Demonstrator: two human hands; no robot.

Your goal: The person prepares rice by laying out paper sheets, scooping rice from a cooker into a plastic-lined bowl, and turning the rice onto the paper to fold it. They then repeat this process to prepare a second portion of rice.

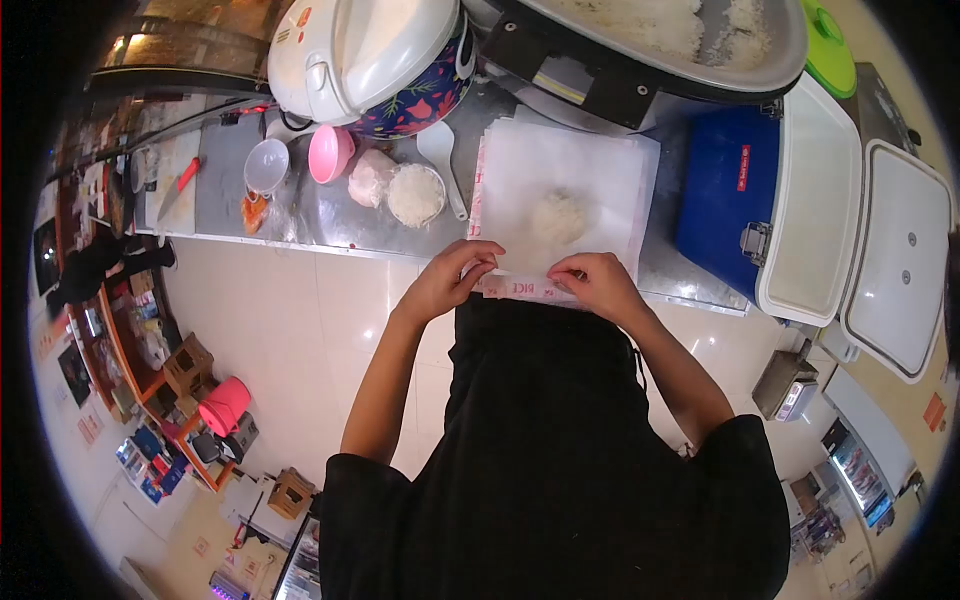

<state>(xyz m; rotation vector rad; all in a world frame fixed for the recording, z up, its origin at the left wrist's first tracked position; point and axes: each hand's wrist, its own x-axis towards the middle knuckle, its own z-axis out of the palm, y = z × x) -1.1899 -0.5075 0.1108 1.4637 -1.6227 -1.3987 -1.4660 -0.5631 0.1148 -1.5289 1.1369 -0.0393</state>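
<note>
A small mound of white rice (pixel 558 220) lies on a sheet of white wrapping paper (pixel 530 155) at the counter's front edge. The sheet's near edge, printed with red lettering that reads "RICE", hangs toward my body. My left hand (pixel 455 280) pinches this edge at its left corner between thumb and fingers. Further right, my right hand (pixel 600 285) pinches the same edge, with thumb and forefinger together. More white sheets seem to lie beneath, their printed red border showing at the left. To the left of the paper are a white rice paddle (pixel 440 160) and a bowl of rice (pixel 416 196).
Behind the paper stand a floral rice cooker (pixel 415 95) and a large pan of rice (pixel 640 30). A blue cooler box (pixel 725 190) with its lid open is at the right. A pink bowl (pixel 330 153), a clear bowl (pixel 267 166) and a red-handled knife (pixel 182 185) lie left.
</note>
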